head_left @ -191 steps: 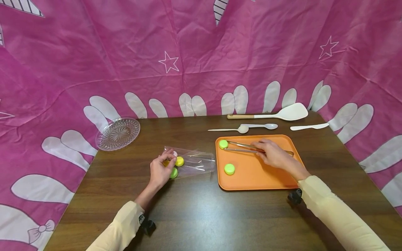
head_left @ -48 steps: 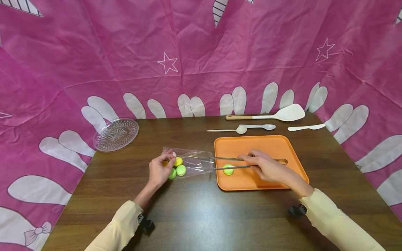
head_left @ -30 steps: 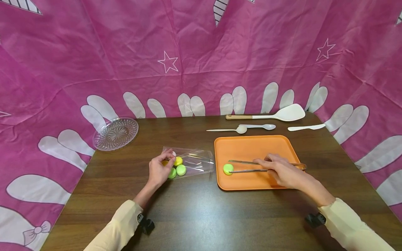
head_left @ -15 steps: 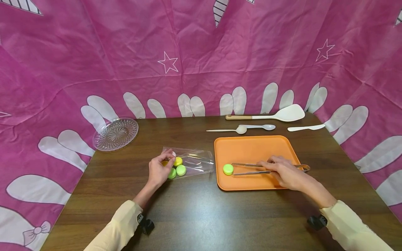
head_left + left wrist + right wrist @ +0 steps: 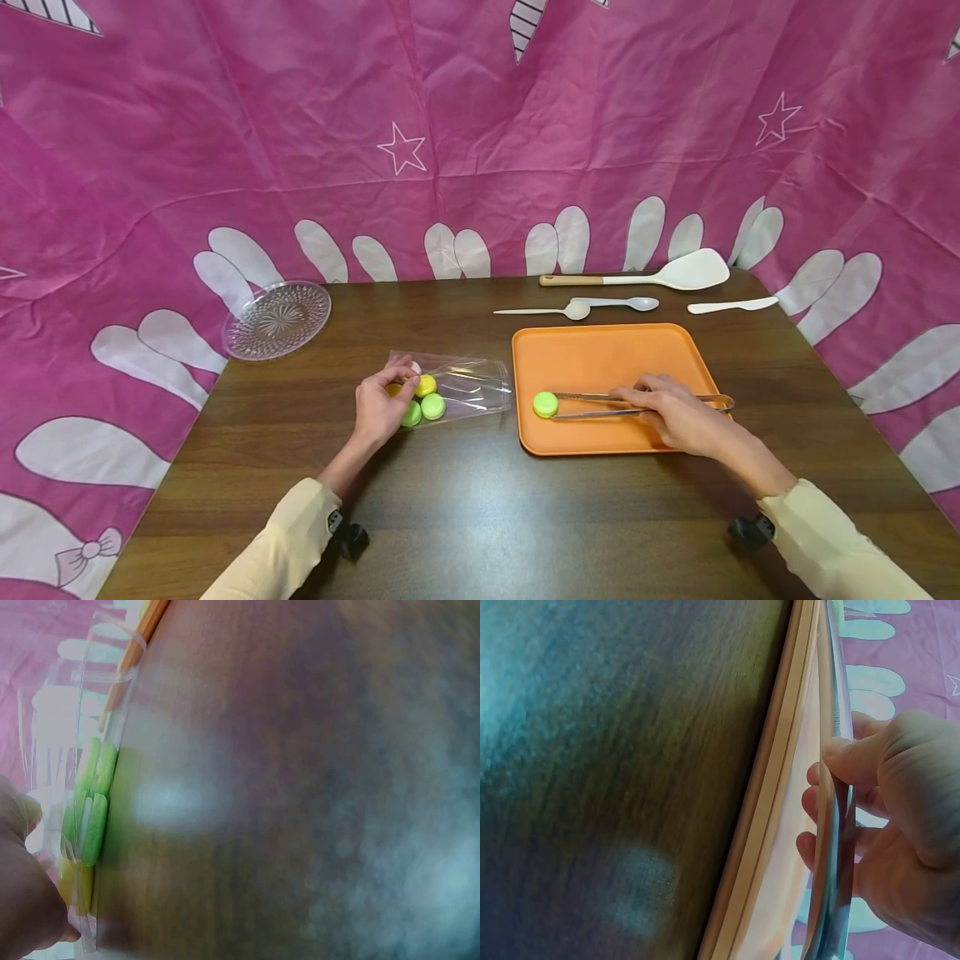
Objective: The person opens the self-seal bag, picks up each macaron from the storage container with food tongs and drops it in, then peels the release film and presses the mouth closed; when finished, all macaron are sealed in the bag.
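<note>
My left hand (image 5: 381, 403) pinches the clear plastic bag (image 5: 476, 387), which lies flat on the table with its mouth toward the tray. Inside are several macarons, among them a yellow macaron (image 5: 426, 385) and a pale green macaron (image 5: 432, 407); the hand partly covers others. In the left wrist view, green macarons (image 5: 96, 829) show through the film. On the orange tray (image 5: 600, 350), my right hand (image 5: 671, 410) holds metal tongs (image 5: 596, 413). The tong tips are at a green macaron (image 5: 545, 405) near the tray's left side; whether both touch it I cannot tell.
A clear patterned plate (image 5: 277, 321) stands at the back left. Behind the tray lie a cream spoon (image 5: 576, 310), a white spoon (image 5: 641, 303), a spatula (image 5: 693, 271) with a wooden handle and a white knife (image 5: 733, 306). A pink cloth (image 5: 480, 125) hangs behind the table.
The tray's other green macaron has gone into the bag. The tongs have drawn back right from the bag's mouth, and their tips have closed in around the remaining macaron. The left hand has stayed put.
</note>
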Demonstrator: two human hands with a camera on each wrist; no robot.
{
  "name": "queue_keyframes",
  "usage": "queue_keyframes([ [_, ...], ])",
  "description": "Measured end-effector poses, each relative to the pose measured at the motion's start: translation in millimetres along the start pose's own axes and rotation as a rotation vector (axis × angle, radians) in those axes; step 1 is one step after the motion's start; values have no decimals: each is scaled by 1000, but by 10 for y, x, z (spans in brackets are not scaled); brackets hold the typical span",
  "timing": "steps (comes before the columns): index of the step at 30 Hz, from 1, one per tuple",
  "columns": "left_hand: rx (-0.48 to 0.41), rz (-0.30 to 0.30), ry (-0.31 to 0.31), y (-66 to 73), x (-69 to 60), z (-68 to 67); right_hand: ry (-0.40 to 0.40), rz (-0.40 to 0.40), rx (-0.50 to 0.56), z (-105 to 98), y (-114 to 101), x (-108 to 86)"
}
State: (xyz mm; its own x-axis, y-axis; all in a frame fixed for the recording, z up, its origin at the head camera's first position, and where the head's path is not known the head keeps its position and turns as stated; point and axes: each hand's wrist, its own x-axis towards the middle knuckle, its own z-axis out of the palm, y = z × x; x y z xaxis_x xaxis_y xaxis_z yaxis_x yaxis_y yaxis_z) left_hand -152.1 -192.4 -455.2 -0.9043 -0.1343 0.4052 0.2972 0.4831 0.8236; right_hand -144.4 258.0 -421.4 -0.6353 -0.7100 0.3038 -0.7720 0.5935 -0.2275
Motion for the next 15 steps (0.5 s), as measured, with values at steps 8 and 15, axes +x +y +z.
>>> queue_keyframes([
  [8,1,0,3,6,-4,7,-8,6,7,20,-4,-6],
  [15,4,15,7,6,-15,12,-12,8,14,46,10,-13],
])
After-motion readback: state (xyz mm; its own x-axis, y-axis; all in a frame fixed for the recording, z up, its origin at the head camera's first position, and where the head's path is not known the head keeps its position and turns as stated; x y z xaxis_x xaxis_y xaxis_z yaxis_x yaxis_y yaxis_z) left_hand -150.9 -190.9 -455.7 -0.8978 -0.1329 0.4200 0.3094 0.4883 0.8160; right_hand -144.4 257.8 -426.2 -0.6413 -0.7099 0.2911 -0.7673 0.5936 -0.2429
